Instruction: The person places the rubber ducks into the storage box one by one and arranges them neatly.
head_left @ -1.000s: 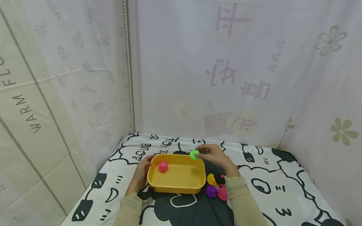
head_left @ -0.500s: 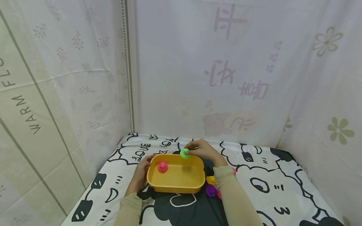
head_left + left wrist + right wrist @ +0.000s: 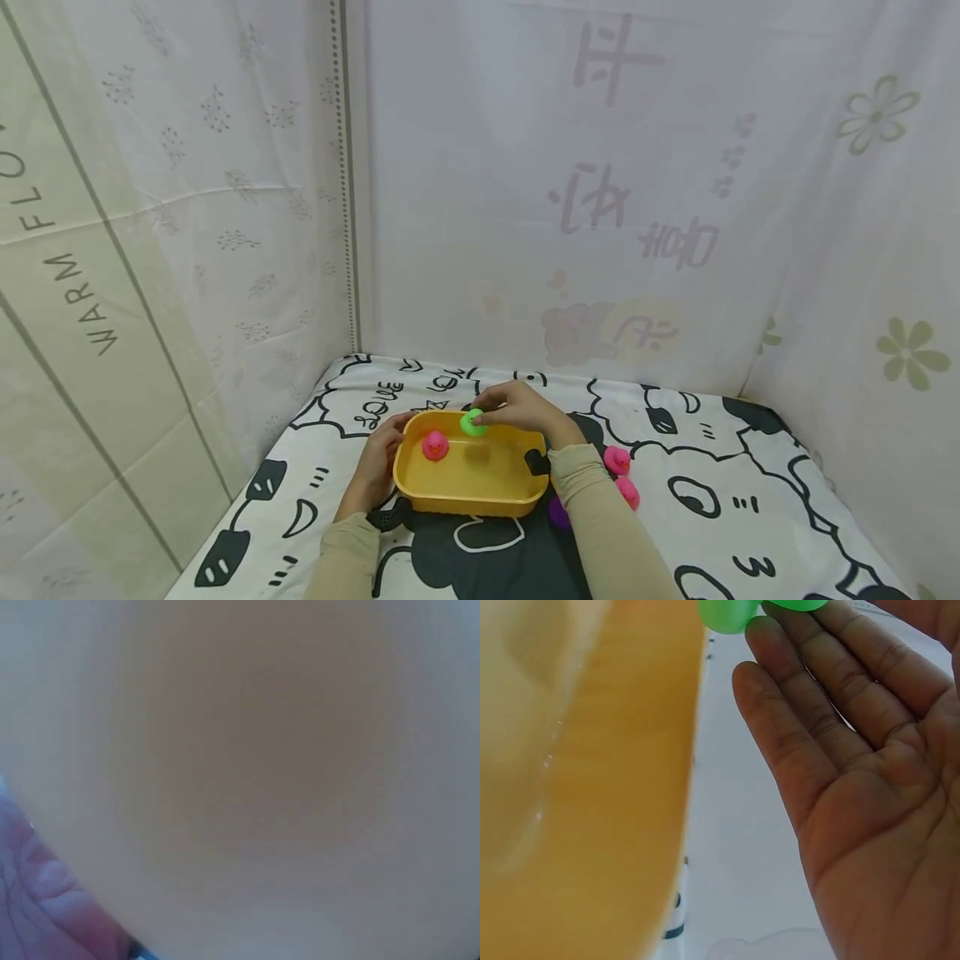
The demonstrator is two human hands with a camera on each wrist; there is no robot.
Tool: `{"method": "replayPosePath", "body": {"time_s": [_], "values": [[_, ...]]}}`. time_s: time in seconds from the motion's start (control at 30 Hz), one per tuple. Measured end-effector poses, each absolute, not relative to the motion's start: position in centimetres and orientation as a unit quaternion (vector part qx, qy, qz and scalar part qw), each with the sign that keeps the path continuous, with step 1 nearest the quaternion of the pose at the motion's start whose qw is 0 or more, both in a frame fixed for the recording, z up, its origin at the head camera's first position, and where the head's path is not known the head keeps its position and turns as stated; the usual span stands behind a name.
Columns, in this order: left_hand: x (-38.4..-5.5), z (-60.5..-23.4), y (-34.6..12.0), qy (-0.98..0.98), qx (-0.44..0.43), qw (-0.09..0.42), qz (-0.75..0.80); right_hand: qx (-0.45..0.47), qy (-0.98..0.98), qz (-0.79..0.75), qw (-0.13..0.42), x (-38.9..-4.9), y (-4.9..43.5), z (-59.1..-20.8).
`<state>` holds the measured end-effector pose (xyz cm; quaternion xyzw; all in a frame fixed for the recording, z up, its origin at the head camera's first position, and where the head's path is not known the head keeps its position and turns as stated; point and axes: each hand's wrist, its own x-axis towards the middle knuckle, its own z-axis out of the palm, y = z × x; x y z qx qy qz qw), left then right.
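Note:
A yellow plastic basin stands on the printed cloth in the head view. My left hand grips its left side, fingers bent around the far corner at the rim. The basin's blurred wall fills most of the left wrist view, with part of the palm at lower left. My right hand pinches a green rubber duck over the basin's far rim. The right wrist view shows the fingertips at the duck's green underside. Inside the basin, at the left, sits a pink rubber duck.
Right of the basin lie two pink ducks and a purple duck, partly hidden by the right sleeve. Black-and-white cartoon cloth covers the surface. Pale printed curtains hang behind and at both sides.
My right hand has carried the green duck leftward along the basin's far rim. The right sleeve now covers the yellow duck. My left hand and the basin have stayed in place.

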<state>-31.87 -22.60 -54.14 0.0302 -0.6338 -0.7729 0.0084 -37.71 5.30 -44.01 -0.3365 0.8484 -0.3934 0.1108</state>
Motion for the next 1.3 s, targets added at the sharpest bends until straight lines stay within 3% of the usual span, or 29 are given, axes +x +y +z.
{"method": "replayPosePath", "body": {"time_s": [0.6,0.97,1.3], "values": [[-31.9,-53.6,-22.6,-0.635,0.033,0.009,-0.772,-0.331,0.856,-0.372,0.136,-38.0,3.5,-46.0],[-31.6,-54.5,-22.4,-0.642,0.029,0.002,-0.766,-0.36,0.86,-0.328,0.151,-38.0,2.9,-49.5],[-31.7,-54.1,-22.6,-0.637,0.025,0.005,-0.77,-0.358,0.869,-0.313,0.139,-37.7,2.3,-48.9]]}}
